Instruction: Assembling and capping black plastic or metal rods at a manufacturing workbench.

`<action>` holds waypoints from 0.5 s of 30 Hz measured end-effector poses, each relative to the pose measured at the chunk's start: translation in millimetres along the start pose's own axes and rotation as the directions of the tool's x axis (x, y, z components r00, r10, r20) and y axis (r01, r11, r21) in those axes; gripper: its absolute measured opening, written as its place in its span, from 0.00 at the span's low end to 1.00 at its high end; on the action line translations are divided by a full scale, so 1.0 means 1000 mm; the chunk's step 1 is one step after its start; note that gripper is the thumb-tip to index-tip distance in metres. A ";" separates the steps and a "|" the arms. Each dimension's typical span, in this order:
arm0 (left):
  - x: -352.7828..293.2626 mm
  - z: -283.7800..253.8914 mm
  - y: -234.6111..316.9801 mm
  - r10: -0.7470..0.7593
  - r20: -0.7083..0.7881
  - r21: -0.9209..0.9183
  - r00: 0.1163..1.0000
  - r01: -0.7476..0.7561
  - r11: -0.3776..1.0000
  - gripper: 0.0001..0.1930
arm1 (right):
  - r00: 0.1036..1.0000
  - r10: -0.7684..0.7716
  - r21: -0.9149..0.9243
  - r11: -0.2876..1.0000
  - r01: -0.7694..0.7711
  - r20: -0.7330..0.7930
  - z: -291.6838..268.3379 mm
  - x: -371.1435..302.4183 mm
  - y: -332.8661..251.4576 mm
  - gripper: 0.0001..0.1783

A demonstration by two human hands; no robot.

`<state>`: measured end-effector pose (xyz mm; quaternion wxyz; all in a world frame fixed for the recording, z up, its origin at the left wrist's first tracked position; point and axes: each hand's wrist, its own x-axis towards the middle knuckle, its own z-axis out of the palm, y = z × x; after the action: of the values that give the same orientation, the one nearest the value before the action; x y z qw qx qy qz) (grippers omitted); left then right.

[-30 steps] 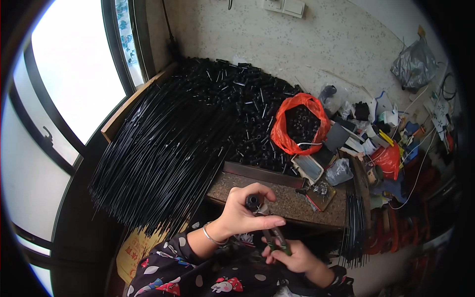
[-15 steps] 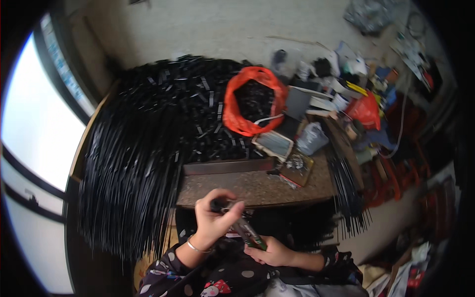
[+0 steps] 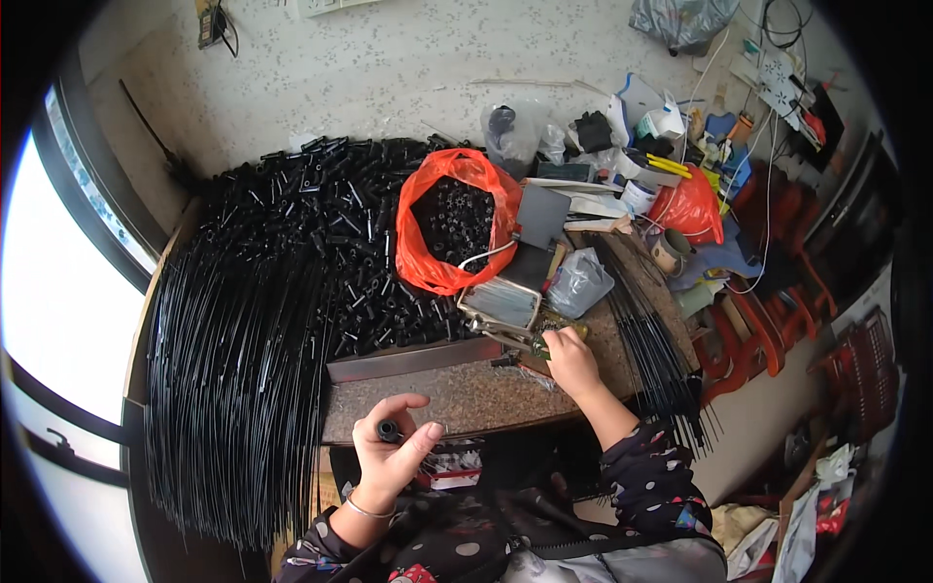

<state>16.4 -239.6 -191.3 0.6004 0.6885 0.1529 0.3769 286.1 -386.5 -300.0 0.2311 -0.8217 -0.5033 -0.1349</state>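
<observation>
My left hand (image 3: 381, 452) is in front of the table's near edge. It holds a short black tubular piece (image 3: 389, 430) in its curled fingers, the round hollow end facing up, while thumb and forefinger stand apart. My right hand (image 3: 571, 360) reaches to the table top beside a small shallow tray. Its fingers are closed on metal pliers (image 3: 515, 337) with green on the handles, and the jaws point left. The grip is partly hidden by the hand. Behind the pliers lies a small frame-edged box (image 3: 502, 303) of thin pale pieces.
A heap of black tubes (image 3: 321, 194) covers the table's back left, behind a metal strip (image 3: 413, 360). Long thin black rods (image 3: 233, 389) hang over the left front; more rods (image 3: 646, 330) lie right. A red plastic bag (image 3: 413, 267) holds small dark parts. A clear bag (image 3: 580, 282) sits nearby.
My right hand has moved away from the left, forward and right to the table top, carrying the pliers. My left hand has shifted slightly down and still holds the black piece.
</observation>
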 end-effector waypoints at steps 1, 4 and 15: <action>0.000 0.000 -0.001 0.002 -0.003 0.003 1.000 -0.002 1.000 0.14 | 1.000 0.007 -0.027 1.000 -0.006 0.027 0.002 0.000 -0.001 0.10; 0.000 0.000 -0.002 -0.006 -0.004 -0.022 1.000 0.006 1.000 0.13 | 1.000 0.002 -0.016 1.000 -0.002 0.014 0.004 0.001 0.000 0.10; -0.016 -0.003 0.013 -0.046 0.088 -0.024 0.995 0.048 0.999 0.11 | 0.906 0.417 0.310 0.873 -0.377 -0.073 -0.013 0.010 0.002 0.14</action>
<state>0.7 -251.0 -184.5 0.6242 0.6926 0.1378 0.3341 292.6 -386.0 -284.6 0.4052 -0.8537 -0.3206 -0.0658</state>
